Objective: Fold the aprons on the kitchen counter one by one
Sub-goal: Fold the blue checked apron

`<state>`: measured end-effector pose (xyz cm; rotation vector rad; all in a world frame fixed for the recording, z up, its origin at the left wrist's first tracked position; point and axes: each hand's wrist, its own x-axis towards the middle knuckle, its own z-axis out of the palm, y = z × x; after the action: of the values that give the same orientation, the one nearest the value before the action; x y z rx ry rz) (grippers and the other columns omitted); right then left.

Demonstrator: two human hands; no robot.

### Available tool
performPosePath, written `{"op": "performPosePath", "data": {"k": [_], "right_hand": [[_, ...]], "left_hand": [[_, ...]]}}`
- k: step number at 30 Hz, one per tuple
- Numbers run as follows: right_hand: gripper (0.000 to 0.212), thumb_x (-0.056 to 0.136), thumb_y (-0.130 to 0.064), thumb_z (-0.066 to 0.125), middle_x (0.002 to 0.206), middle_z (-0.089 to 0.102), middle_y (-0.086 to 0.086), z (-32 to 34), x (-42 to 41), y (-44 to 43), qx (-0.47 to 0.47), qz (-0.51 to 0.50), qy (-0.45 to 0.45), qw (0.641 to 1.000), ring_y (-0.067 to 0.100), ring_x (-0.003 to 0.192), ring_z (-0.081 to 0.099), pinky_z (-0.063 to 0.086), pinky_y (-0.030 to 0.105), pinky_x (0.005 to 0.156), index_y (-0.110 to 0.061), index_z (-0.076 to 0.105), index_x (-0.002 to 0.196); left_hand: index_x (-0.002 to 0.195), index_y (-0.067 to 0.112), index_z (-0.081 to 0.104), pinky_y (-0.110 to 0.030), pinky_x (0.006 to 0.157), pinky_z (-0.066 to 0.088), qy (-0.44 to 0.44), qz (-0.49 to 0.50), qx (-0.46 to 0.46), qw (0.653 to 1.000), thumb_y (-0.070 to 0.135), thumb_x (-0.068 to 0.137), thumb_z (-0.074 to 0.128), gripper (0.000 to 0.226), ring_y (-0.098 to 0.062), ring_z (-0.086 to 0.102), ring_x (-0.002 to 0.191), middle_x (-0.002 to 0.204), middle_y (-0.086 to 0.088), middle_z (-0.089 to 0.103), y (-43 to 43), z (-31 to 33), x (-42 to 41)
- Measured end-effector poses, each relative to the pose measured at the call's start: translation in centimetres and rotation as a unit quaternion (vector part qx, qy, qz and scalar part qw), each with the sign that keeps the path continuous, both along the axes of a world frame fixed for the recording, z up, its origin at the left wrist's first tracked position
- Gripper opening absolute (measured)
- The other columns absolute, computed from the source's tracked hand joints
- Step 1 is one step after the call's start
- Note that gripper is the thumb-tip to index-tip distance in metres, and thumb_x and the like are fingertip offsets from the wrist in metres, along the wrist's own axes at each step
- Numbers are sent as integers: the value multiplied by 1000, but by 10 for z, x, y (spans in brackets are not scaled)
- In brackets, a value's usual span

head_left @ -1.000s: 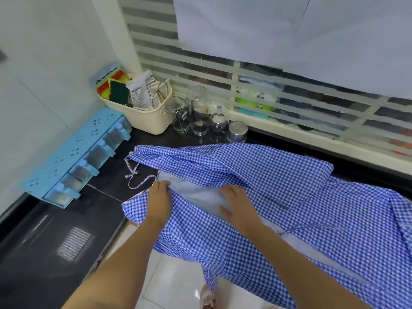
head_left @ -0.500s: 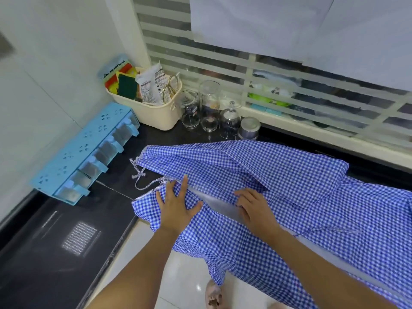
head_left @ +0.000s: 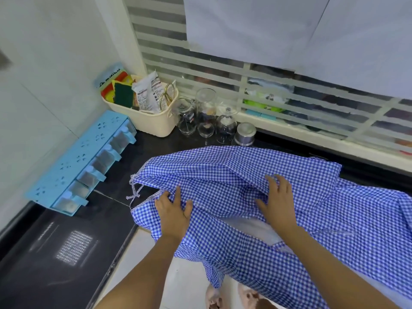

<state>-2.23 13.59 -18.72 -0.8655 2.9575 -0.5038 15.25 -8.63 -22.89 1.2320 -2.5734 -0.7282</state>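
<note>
Well, the blue-and-white checked cloth apron (head_left: 223,175) lay spread over the black stone kitchen counter (head_left: 116,181), its near edge hanging off, the right hand (head_left: 278,199) flat and splayed on it, the left hand (head_left: 174,210) on its left fold, pinching or pressing, impossible to tell.

Scene bright, evenly lit. Daylight enters through frosted louvre window (head_left: 278,90) at rear; paper sheets (head_left: 256,30) over upper panes diffuse it. Shadows soft, low contrast; folds of apron (head_left: 223,175) shaded faintly. Gloss black bench (head_left: 26,282) shows specular glare: bright grid-patterned patch (head_left: 73,247) at lower left, pale streaks beside it. Glass jars (head_left: 206,112) carry small highlights. Wide-angle distortion: window bars and wall (head_left: 44,63) lines bow and lean toward frame edges. Centre sharp, apron check pattern resolved. Corners softer, wall texture smeared.
</note>
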Motion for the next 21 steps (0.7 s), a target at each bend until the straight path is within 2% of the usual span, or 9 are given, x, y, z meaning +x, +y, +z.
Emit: {"op": "performPosePath", "data": {"k": [2,5,7,9,11,13,15,18,21], "right_hand": [[64,59,-11,87,124,52,31,1,-21,6,74,-38,-36,996,49,113,49,43,56,94,3,60,116],[28,65,4,76,102,62,23,20,-50,5,94,-9,-8,996,44,99,59,45,54,90,1,67,91],[13,81,-6,64,99,63,19,52,-60,-7,114,15,-16,993,38,96,60,43,45,89,-1,63,93],[18,93,-25,53,99,63,14,85,-61,-21,184,44,-68,980,33,95,59,42,35,77,-7,56,91],[28,96,-35,45,86,59,5,122,-49,-33,283,119,-80,948,25,85,57,39,30,68,-12,50,82],[34,95,-35,46,66,48,-2,155,-33,-45,324,197,-118,918,17,66,49,36,27,59,-13,45,69],[36,93,-34,51,56,49,-4,179,-17,-60,326,253,-188,891,11,53,45,34,23,51,-13,46,65],[40,93,-41,55,60,50,-1,196,-4,-91,293,326,-172,882,11,52,43,32,23,50,-9,49,70],[41,94,-32,55,60,40,1,208,4,-114,256,391,-213,858,13,52,34,27,26,51,-12,38,63]], "left_hand": [[140,13,49,-61,109,29,-16,9,-6,1000,64,87,23,78,-38,38,125,133,-22,43,1,1,-3],[145,20,41,-55,115,20,-46,4,7,999,60,92,41,67,-35,29,134,142,-17,36,2,2,-5],[147,23,39,-49,117,18,-33,10,35,999,52,92,51,63,-31,24,136,145,-13,32,1,3,-5],[144,22,43,-44,115,20,-12,29,67,997,44,93,54,57,-29,24,134,144,-11,33,-2,5,-6],[134,18,55,-42,114,20,24,58,147,987,37,96,51,43,-28,27,132,142,-11,37,-7,14,-9],[115,14,67,-39,112,25,118,107,303,940,38,100,41,37,-26,37,128,133,-5,47,-16,32,-9],[114,14,67,-38,113,27,184,129,425,877,50,100,29,55,-23,46,125,127,4,52,-24,50,-8],[113,19,70,-46,115,26,161,129,481,852,77,85,21,81,-21,43,127,137,11,41,-37,56,-1],[107,19,74,-51,113,30,169,129,533,819,94,66,30,97,-29,48,126,146,-1,44,-50,57,-2]]}}
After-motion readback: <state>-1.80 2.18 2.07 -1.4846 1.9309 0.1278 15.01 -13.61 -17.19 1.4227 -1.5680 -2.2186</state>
